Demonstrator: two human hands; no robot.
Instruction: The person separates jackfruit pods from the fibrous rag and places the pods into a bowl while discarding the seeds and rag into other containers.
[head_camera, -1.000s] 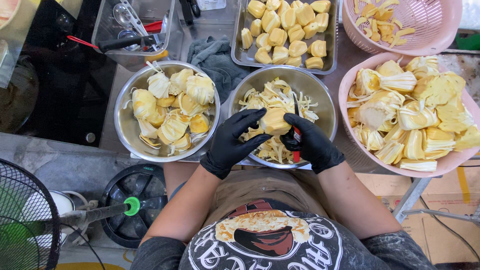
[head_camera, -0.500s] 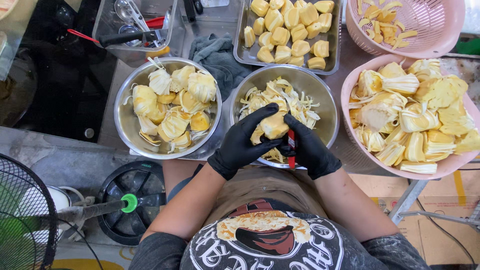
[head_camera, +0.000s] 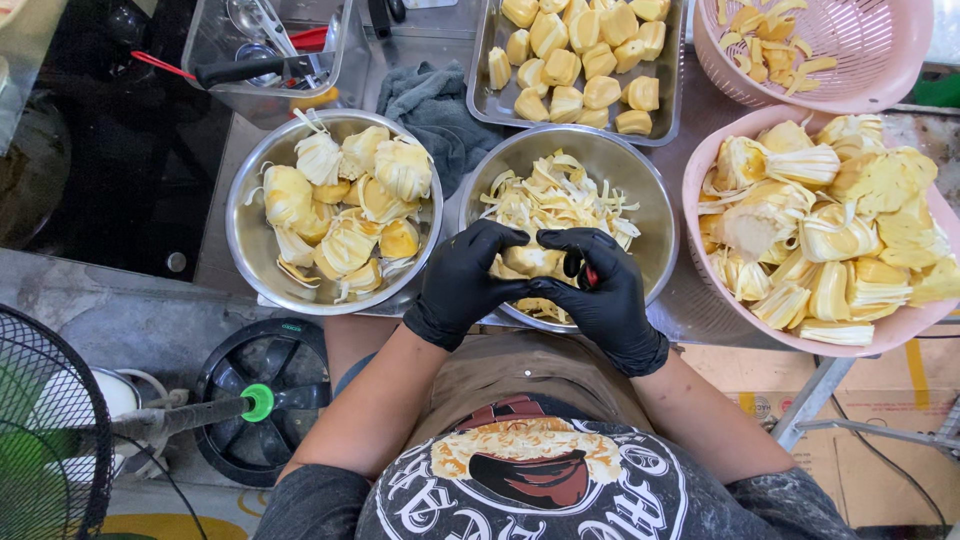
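Steel table (head_camera: 405, 50) w/ jackfruit bowls

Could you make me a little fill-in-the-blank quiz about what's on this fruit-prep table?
1. Both hands, the left hand and the right hand, wear ____ gloves.
2. They hold a yellow fruit piece over the ____ of the two round steel bowls.
3. The big basin of unpeeled fruit on the right is ____ in colour.
4. The peeled yellow pieces lie in a rectangular steel ____.

Missing words: black; right; pink; tray
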